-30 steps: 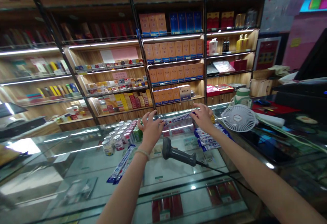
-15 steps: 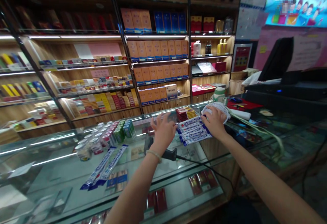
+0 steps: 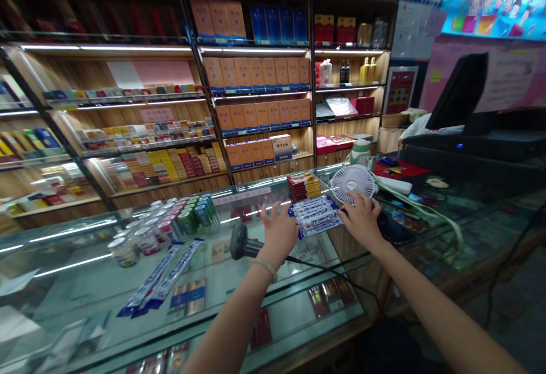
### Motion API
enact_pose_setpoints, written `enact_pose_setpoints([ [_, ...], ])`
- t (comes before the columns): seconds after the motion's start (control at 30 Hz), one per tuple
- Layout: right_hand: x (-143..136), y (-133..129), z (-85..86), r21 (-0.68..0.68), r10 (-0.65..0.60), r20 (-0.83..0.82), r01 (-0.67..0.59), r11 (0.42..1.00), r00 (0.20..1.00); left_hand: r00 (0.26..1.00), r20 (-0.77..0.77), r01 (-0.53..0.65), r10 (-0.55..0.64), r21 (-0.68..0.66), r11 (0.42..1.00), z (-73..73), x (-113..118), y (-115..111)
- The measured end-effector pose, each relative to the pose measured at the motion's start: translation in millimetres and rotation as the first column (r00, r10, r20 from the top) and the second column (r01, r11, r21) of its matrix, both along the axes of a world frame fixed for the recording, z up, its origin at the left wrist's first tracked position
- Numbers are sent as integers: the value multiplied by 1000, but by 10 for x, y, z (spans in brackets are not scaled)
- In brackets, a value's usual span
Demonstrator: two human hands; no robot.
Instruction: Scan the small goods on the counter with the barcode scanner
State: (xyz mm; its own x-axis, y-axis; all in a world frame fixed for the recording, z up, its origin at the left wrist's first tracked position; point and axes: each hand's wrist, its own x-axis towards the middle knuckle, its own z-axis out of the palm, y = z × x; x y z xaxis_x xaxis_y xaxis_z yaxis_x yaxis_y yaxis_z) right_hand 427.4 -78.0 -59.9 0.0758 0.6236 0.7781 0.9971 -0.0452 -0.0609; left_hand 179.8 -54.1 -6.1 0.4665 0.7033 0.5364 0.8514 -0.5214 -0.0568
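Several blue-and-white stick packets (image 3: 318, 217) lie side by side in a row on the glass counter. At their left ends is my left hand (image 3: 279, 231), its fingers raised and spread, the thumb side against the packets. My right hand (image 3: 362, 220) is at the opposite ends, fingers apart and slightly bent, with the fingertips close to or touching the packets. Neither hand is closed round a packet. Just behind the row sits a stack of red and yellow packs (image 3: 303, 186). A barcode scanner (image 3: 241, 243) lies left of my left hand.
A white round fan (image 3: 353, 185) stands behind my right hand. Long blue-and-white packets (image 3: 164, 277) and several small tubs (image 3: 147, 237) are at left. The scanner's cable (image 3: 324, 270) crosses the counter. A monitor (image 3: 458, 92) stands at right; stocked shelves (image 3: 256, 98) line the back.
My left hand has come down and right against the packets' left ends, uncovering the scanner. My right hand has moved slightly right and down off the fan, whose front shows more. The view has shifted a little.
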Motion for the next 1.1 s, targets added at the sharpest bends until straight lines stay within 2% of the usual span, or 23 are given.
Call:
enact_pose_setpoints([
  [0.37, 8, 34, -80, -38, -16, 38, 17, 999, 999, 999, -51, -11, 10, -6, 1000, -65, 21, 16],
  [0.57, 1, 41, -99, -36, -23, 41, 24, 999, 999, 999, -19, -45, 46, 32, 998, -87, 24, 21],
  [1.1, -56, 71, -146, -19, -31, 133, 34, 999, 991, 998, 58, -43, 40, 45, 998, -80, 7, -10],
])
